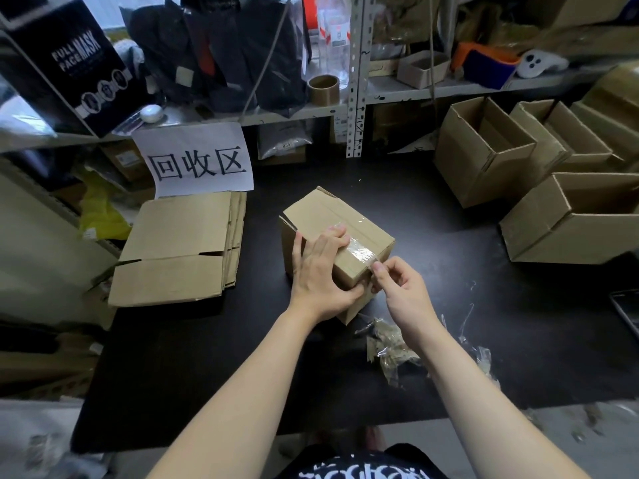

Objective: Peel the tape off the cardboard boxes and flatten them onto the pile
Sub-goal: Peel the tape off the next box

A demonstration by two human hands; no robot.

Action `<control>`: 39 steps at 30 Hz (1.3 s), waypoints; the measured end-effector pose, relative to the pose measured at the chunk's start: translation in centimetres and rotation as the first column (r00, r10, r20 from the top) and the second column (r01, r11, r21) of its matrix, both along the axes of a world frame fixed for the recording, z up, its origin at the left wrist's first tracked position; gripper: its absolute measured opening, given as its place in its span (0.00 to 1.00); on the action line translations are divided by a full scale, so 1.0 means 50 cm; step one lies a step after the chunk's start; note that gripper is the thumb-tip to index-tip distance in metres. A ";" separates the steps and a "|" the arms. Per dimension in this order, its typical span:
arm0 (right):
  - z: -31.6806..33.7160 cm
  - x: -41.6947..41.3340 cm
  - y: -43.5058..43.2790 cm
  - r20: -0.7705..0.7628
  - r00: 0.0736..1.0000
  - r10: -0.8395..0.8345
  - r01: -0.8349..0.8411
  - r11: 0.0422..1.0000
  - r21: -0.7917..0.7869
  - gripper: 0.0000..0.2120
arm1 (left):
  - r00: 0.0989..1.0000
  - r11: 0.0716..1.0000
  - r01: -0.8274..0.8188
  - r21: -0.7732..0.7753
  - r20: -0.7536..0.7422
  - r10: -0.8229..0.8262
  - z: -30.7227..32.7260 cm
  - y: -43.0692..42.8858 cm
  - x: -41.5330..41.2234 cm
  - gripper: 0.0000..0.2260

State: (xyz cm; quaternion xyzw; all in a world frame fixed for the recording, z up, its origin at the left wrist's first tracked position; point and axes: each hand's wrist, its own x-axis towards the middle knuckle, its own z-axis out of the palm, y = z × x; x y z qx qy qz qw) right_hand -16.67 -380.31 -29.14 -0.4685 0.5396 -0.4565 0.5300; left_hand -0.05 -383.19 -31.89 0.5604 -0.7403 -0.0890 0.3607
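Nearest on the dark worktop [207,357], crumpled tape scraps [390,350] lie just beside the right forearm. Beyond them the left hand [321,274] grips the near corner of a closed cardboard box [345,219], fingers over its top and thumb on its front face. The right hand [401,285] pinches the end of the clear tape [359,252] at the box's near top edge. The box stands mid-worktop. To its left lies the pile [179,250] of flattened boxes; farther right stand open boxes [484,150], and a paper sign [197,160] hangs behind the pile.
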 end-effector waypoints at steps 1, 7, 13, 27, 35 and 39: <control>0.001 -0.002 0.001 -0.005 1.000 0.001 -0.001 1.000 -0.012 0.13 | 1.000 1.000 0.004 -0.002 -0.005 -0.004 -0.001 -0.002 0.000 0.31; -0.009 -0.009 0.017 -0.065 0.998 0.010 -0.015 0.997 -0.082 0.14 | 0.999 0.999 0.036 -0.021 -0.032 -0.036 -0.005 -0.009 -0.004 0.31; 0.001 -0.009 0.016 -0.151 0.988 -0.022 0.009 0.997 -0.082 0.14 | 1.000 1.000 0.017 0.017 -0.018 -0.017 0.002 -0.019 0.001 0.34; 0.041 -0.016 -0.021 -0.440 0.883 -0.166 0.116 0.983 -0.138 0.13 | 0.998 0.991 0.020 0.135 0.063 -0.029 0.072 -0.050 0.017 0.43; 0.023 -0.044 -0.011 -0.388 0.921 -0.037 0.017 0.998 -0.056 0.14 | 0.999 0.989 0.028 0.144 0.032 -0.033 0.057 -0.050 -0.011 0.42; 0.020 -0.049 -0.003 -0.379 0.925 0.015 -0.035 0.998 -0.047 0.13 | 0.998 0.989 0.058 0.138 0.028 -0.062 0.055 -0.050 -0.004 0.41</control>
